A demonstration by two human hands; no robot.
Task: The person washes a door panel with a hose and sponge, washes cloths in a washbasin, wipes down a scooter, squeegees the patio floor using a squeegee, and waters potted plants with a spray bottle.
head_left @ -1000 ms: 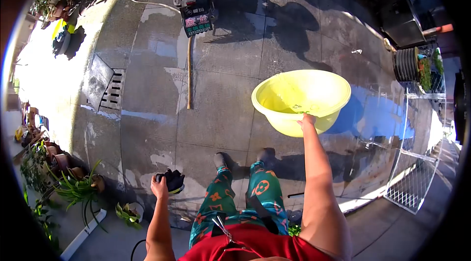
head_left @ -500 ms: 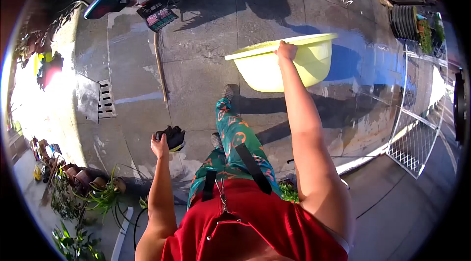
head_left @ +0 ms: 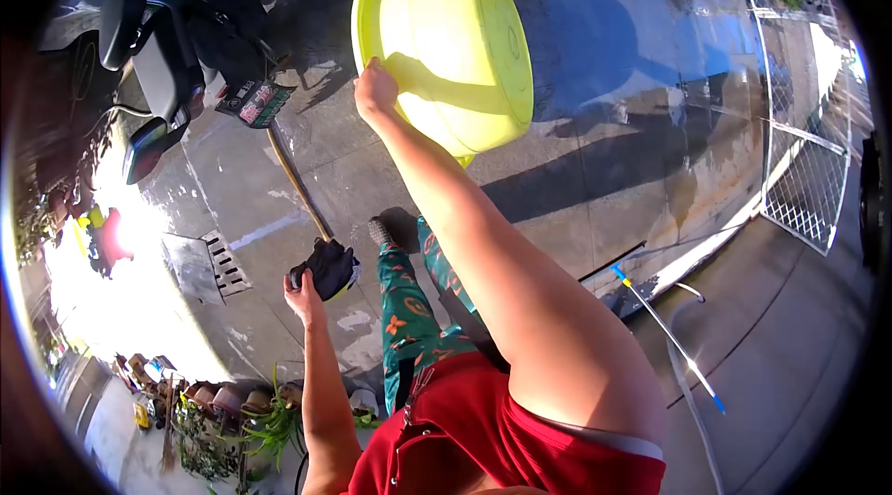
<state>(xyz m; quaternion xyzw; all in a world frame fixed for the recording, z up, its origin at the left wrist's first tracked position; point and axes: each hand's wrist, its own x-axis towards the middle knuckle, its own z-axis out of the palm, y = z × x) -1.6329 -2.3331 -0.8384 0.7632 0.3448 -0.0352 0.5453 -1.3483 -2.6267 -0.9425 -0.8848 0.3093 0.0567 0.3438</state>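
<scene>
A large yellow-green basin (head_left: 446, 49) is tipped on its side, its opening facing left and its base facing right. My right hand (head_left: 375, 91) is closed on the basin's rim at the lower left, with the arm stretched out. At the lower left, my left hand (head_left: 304, 297) holds a dark bundle (head_left: 327, 269) that looks like cloth or gloves, with a light edge at its right. The inside of the basin is hidden from view.
A scooter (head_left: 167, 58) stands at the upper left, a wooden stick (head_left: 295, 177) below its plate. A floor drain (head_left: 226, 264) lies at the left, potted plants (head_left: 228, 402) at the lower left. A white mesh gate (head_left: 806, 179) and a blue-tipped pole (head_left: 671, 339) are at the right.
The basin has moved up and left in view and turned from upright onto its side, still in my right hand. The view has turned, bringing more of the scooter and the pole into sight.
</scene>
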